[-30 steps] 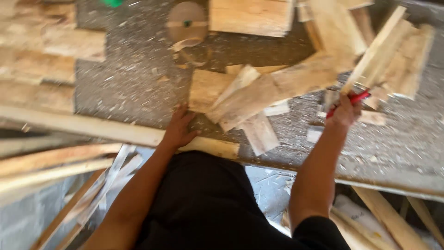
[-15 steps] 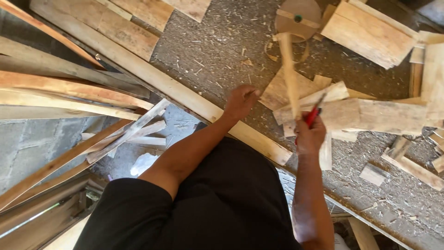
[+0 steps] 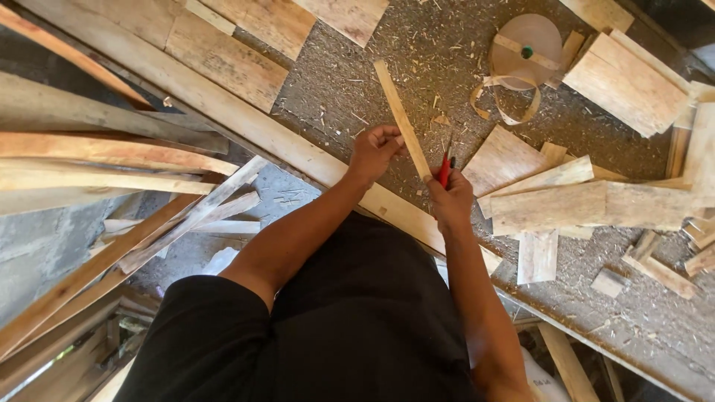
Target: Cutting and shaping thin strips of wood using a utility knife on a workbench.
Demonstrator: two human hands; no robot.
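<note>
Gripping a thin wooden strip (image 3: 402, 119) over the sawdust-strewn table (image 3: 342, 97), the left hand (image 3: 376, 149) pinched its lower part while the right hand (image 3: 449, 197) clenched a red pencil (image 3: 445, 170), its tip seemingly at the strip's edge. Pale, straight and narrow, the strip looked uncut; any marking was too small to tell.

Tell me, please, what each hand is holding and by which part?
The left hand grips the thin wooden strip near its lower end; the right hand holds a red tool by its handle.
</note>
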